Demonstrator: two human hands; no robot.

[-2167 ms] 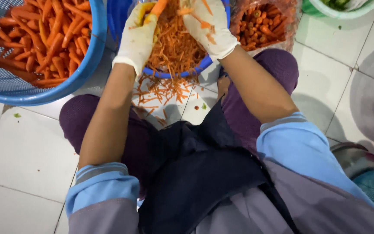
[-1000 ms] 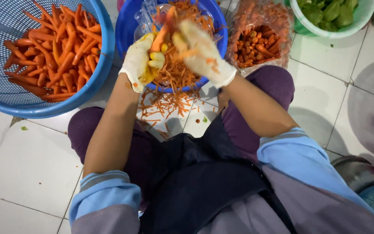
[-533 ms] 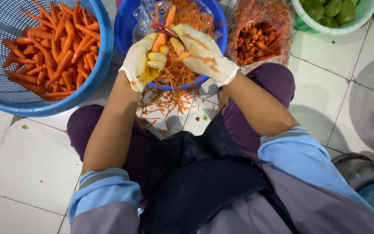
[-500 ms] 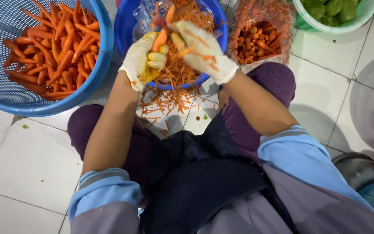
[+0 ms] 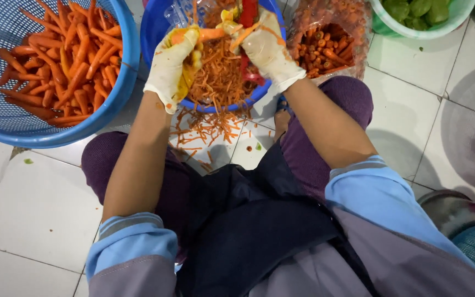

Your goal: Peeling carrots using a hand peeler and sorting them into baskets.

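The left hand (image 5: pixel 172 65) grips a carrot (image 5: pixel 209 34) over the blue basin (image 5: pixel 158 33) so peelings drop in, while the right hand (image 5: pixel 265 47) clasps a red peeler (image 5: pixel 247 14) against it.

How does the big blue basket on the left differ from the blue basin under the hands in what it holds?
The big blue basket has perforated walls and is full of whole carrots; the blue basin looks solid-walled and holds thin orange peelings.

The basket sits away from both hands; the basin lies directly beneath the left hand and right hand, which hold a carrot over it.

Both are round, blue and on the tiled floor.
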